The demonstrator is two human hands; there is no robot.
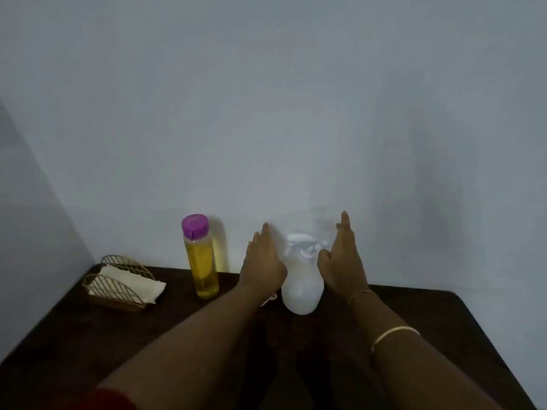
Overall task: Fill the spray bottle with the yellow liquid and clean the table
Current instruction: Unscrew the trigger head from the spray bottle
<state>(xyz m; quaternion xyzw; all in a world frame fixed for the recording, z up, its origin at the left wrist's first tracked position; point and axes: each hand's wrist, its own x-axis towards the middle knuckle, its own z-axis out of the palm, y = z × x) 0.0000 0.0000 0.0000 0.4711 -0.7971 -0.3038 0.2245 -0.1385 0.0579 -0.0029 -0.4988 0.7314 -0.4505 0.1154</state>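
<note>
On a dark table set against a pale wall, a white spray bottle stands upright near the back edge. The person's left hand and right hand flank it, one on each side, fingers straight and gripping nothing; whether they touch it I cannot tell. Just left stands a clear bottle of yellow liquid with a purple cap. Further left, a wicker holder keeps pale napkins. A thin bangle circles the right forearm.
</note>
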